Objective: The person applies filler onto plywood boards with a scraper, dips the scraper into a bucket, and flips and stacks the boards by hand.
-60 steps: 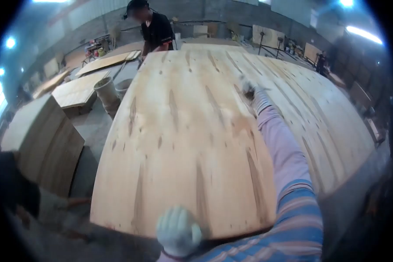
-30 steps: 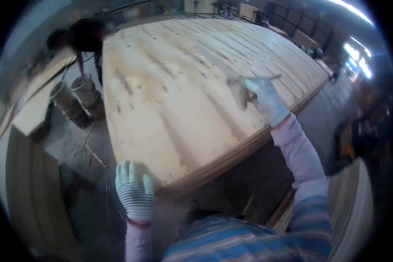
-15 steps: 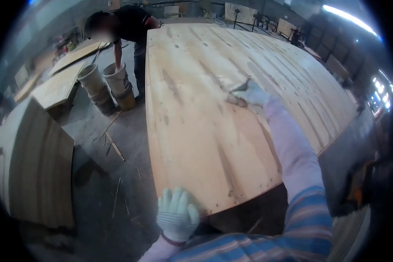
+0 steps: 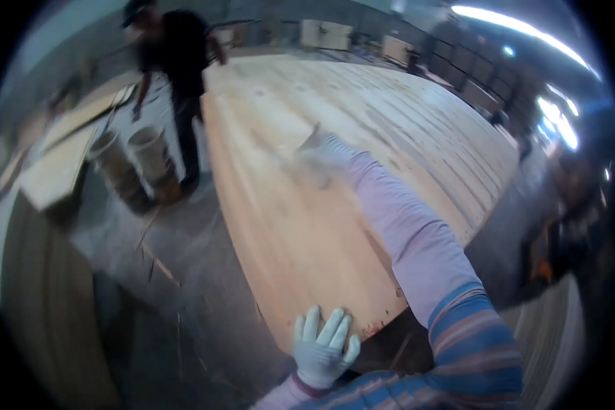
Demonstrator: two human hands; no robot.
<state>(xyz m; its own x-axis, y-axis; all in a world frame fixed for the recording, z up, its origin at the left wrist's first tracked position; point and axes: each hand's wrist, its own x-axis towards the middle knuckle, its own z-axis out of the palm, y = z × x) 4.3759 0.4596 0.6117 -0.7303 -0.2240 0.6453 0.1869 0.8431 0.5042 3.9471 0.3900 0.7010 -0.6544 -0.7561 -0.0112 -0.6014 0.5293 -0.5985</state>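
A large pale plywood sheet [image 4: 294,239] with dark grain streaks stretches out in front of me. My left hand [image 4: 321,352], in a whitish knit glove, rests at its near corner with the fingers spread. Far out over the middle of the panel, my gloved right hand [image 4: 324,157] is smeared by motion. It is closed on a flat, greyish scraper-like tool [image 4: 313,134], whose exact kind I cannot make out. The tool appears to be against the wood surface.
Left of the panel stands a person [image 4: 178,61] in dark clothes, beside two stained stacks of buckets [image 4: 149,147]. More boards [image 4: 58,167] lie at the far left. A stack of sheets [image 4: 55,294] rises at the near left. Wood strips [image 4: 160,266] litter the floor.
My right hand has swept left across the panel. My left hand's fingers have spread wider at the corner. The other person has straightened up and drawn an arm out of the bucket.
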